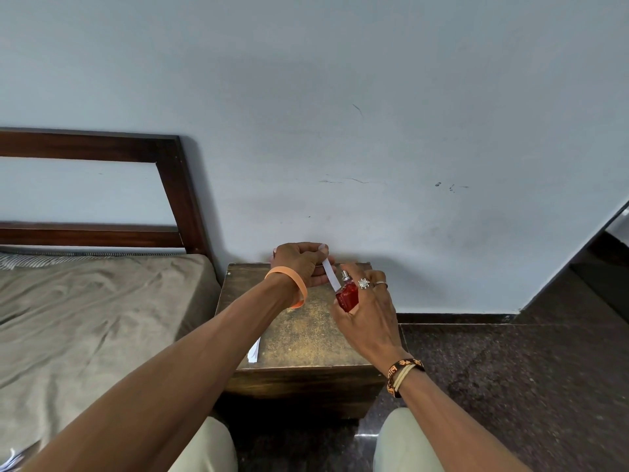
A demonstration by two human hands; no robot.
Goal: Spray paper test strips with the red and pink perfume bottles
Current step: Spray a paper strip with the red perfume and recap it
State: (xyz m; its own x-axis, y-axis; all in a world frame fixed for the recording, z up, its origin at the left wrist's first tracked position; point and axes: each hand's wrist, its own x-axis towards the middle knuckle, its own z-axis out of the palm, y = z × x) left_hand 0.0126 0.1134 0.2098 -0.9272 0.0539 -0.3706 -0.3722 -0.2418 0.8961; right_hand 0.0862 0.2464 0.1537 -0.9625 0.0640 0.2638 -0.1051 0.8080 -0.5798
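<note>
My left hand (pixel 301 262) pinches a white paper test strip (pixel 331 274) by its upper end; the strip hangs slanting down to the right. My right hand (pixel 369 311) grips a small red perfume bottle (pixel 347 296) with a silver nozzle, its top almost touching the strip's lower end. Both hands hover over the back of a worn wooden bedside table (pixel 299 335). A few more white strips (pixel 254 350) lie at the table's left edge, partly hidden by my left forearm. A sliver of something pink (pixel 274 252) shows behind my left hand; what it is cannot be told.
A bed with a beige sheet (pixel 85 318) and dark wooden headboard (pixel 177 185) stands left of the table. A pale wall (pixel 374 148) rises right behind it. Dark stone floor (pixel 527 386) lies to the right. My knees (pixel 401 441) sit close to the table's front.
</note>
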